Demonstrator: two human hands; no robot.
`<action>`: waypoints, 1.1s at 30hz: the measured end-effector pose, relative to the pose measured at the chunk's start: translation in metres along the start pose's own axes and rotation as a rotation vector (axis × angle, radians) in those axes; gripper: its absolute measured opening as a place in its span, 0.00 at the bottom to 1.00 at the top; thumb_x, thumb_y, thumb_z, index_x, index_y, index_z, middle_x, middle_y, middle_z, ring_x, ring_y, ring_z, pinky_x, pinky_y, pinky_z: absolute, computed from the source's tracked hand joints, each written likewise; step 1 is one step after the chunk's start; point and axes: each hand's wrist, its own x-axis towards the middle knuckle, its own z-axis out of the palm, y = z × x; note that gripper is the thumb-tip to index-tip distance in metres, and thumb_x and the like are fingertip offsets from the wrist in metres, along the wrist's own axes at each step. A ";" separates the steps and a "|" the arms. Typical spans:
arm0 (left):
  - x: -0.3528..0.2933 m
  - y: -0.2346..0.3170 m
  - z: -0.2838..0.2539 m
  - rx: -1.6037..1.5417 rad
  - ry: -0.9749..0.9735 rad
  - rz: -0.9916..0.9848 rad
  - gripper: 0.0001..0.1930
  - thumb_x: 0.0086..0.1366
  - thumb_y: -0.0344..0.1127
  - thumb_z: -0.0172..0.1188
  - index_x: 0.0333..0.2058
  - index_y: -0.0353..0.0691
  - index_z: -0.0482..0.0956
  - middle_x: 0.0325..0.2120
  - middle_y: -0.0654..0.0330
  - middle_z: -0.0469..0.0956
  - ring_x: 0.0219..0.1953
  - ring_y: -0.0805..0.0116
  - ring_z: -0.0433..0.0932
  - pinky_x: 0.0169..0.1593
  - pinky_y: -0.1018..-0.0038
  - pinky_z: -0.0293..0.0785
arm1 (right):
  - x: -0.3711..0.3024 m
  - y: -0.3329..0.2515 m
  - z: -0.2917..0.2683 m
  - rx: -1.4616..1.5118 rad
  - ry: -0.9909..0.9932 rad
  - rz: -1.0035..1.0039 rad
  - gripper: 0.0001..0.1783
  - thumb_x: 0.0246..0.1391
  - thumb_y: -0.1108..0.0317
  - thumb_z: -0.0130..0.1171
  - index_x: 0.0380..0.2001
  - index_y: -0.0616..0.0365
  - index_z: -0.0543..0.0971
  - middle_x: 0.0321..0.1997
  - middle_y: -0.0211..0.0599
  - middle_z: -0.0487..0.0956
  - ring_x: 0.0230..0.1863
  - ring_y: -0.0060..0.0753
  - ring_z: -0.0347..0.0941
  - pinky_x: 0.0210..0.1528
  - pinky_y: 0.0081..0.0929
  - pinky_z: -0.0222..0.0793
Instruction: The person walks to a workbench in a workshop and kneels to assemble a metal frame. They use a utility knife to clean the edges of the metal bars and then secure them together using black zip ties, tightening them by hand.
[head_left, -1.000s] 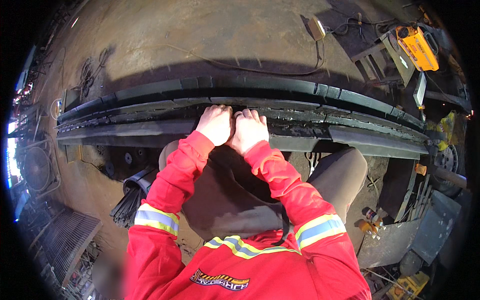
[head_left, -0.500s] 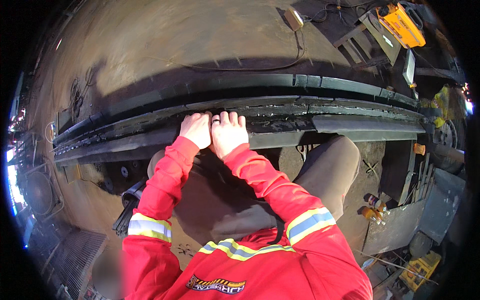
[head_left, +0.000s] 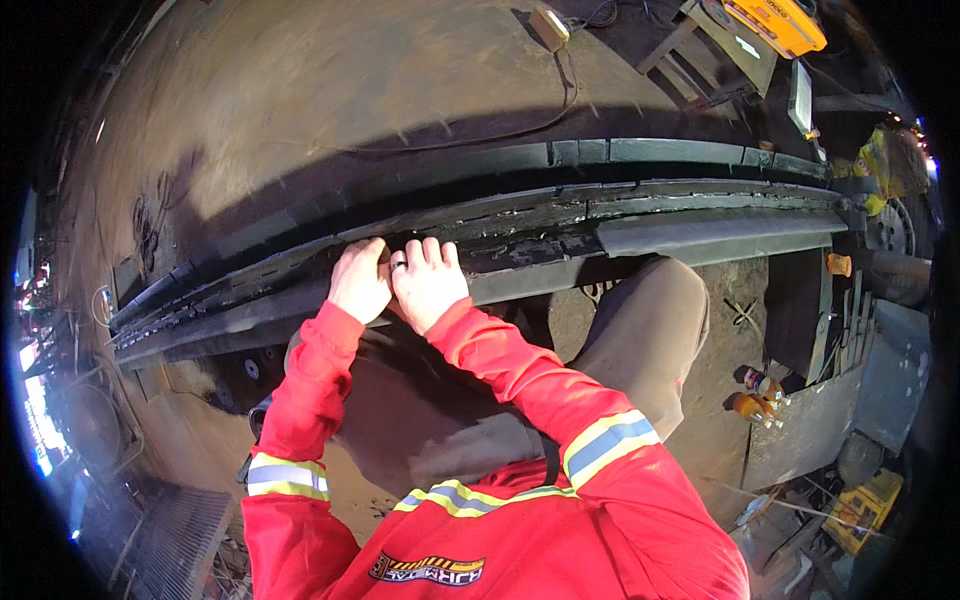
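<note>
Long dark metal beams (head_left: 520, 275) run side by side across my lap, with rough, shiny grooves between them. My left hand (head_left: 361, 281) is closed over the nearest beam, its fingers curled down toward the groove. Right against it, my right hand (head_left: 428, 285) grips the same beam, knuckles up and a ring on one finger. The fingertips and thumbs are mostly hidden, so anything small under them cannot be made out. To the right of my hands, a loose-edged flat metal strip (head_left: 720, 233) lies along the beams.
A yellow machine (head_left: 778, 25) stands on a wooden stand at the far right, near a small floodlight (head_left: 549, 28) with its cable. Bottles (head_left: 757, 405) lie right of my knee. A yellow crate-like object (head_left: 862, 510) sits at lower right, a ribbed grate (head_left: 185, 525) at lower left.
Both hands have slid a little left and slightly nearer along the beam, still closed together. The whole view has shifted slightly, so the background sits further left.
</note>
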 end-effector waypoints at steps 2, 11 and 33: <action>-0.007 0.004 -0.002 -0.024 0.084 0.049 0.07 0.56 0.29 0.56 0.33 0.33 0.76 0.38 0.43 0.76 0.44 0.42 0.74 0.47 0.54 0.69 | -0.001 0.001 -0.002 0.012 -0.056 -0.008 0.10 0.45 0.63 0.55 0.29 0.57 0.78 0.31 0.37 0.73 0.39 0.41 0.67 0.43 0.40 0.60; 0.011 0.013 -0.015 0.191 -0.147 0.106 0.06 0.55 0.30 0.54 0.26 0.33 0.74 0.28 0.43 0.77 0.35 0.43 0.78 0.40 0.54 0.74 | -0.020 0.014 -0.021 -0.057 -0.098 -0.111 0.11 0.48 0.64 0.52 0.33 0.57 0.77 0.38 0.37 0.71 0.46 0.40 0.65 0.48 0.40 0.59; 0.028 0.026 -0.017 0.554 -0.476 -0.015 0.13 0.58 0.33 0.51 0.40 0.33 0.71 0.34 0.36 0.78 0.40 0.40 0.78 0.45 0.51 0.74 | -0.022 0.026 -0.010 0.057 0.081 -0.054 0.13 0.47 0.62 0.52 0.32 0.59 0.75 0.35 0.39 0.71 0.44 0.41 0.65 0.47 0.42 0.60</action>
